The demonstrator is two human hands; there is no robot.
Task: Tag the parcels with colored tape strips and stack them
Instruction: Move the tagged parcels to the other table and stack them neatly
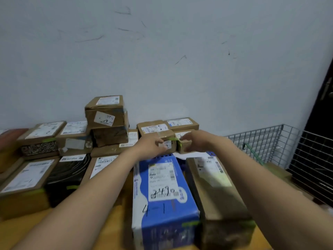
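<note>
Green tape strip [175, 139] crosses the parcel [172, 149] edge, pinched by left fingers [160, 142] and right fingers [185, 138].

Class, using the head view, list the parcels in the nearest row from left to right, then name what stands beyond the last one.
Flat brown parcel → black parcel → half-hidden brown parcel → blue parcel marked 4-1 → long brown parcel → wire basket.

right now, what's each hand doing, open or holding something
Left hand: fingers curled on the small parcel, holding it.
Right hand: fingers pinching the green tape strip on that parcel.
</note>
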